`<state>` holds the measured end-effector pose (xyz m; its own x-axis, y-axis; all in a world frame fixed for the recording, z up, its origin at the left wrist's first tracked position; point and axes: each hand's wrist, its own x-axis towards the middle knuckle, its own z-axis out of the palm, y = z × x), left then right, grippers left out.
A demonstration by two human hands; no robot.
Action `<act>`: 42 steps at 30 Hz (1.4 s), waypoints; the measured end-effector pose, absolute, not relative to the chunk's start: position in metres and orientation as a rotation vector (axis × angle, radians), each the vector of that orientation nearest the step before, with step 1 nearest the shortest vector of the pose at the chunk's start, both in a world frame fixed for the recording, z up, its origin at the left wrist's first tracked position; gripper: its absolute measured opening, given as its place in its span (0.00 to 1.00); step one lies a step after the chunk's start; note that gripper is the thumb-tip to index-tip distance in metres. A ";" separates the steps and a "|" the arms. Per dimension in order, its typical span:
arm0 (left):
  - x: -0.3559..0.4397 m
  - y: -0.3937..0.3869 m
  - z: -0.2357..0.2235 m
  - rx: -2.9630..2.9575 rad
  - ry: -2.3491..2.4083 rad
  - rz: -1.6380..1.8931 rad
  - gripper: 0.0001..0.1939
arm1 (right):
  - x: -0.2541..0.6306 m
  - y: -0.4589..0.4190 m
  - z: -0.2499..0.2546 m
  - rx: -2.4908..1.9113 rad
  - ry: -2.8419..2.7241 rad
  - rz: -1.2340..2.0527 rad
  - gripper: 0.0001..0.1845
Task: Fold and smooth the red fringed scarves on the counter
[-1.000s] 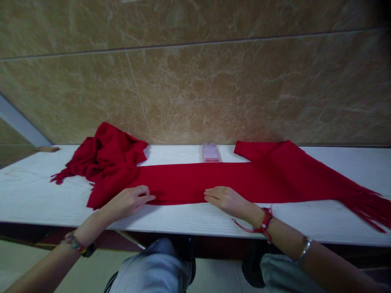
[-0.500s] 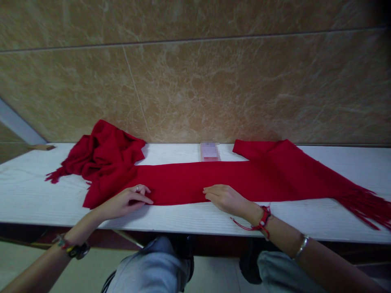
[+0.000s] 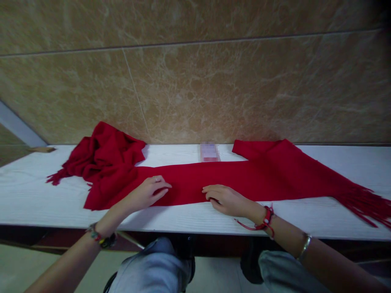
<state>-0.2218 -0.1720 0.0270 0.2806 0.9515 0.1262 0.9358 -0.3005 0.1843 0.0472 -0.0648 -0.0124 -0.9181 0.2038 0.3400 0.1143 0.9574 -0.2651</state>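
Note:
A long red scarf (image 3: 189, 183) lies stretched across a white wooden shelf (image 3: 183, 217), bunched in a heap at the left (image 3: 106, 156) and fringed at the right end (image 3: 366, 203). My left hand (image 3: 146, 194) lies flat on the scarf's middle stretch with its fingers out, a ring on one finger. My right hand (image 3: 226, 199) sits at the scarf's near edge with its fingers curled round that edge. Both wrists wear bracelets.
A small pinkish box (image 3: 209, 152) stands at the back of the shelf against the tan marble wall (image 3: 214, 81). My knees in grey trousers (image 3: 155, 264) show below the shelf's front edge. A brown object (image 3: 42, 149) lies at the far left.
My left hand has slid right along the scarf, closer to my right hand. My right hand stays in place and its fingers have curled more at the near edge.

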 end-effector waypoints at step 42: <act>-0.124 -0.116 -0.010 2.467 1.902 0.001 0.24 | 0.112 -0.032 -0.022 -0.958 -2.912 0.021 0.27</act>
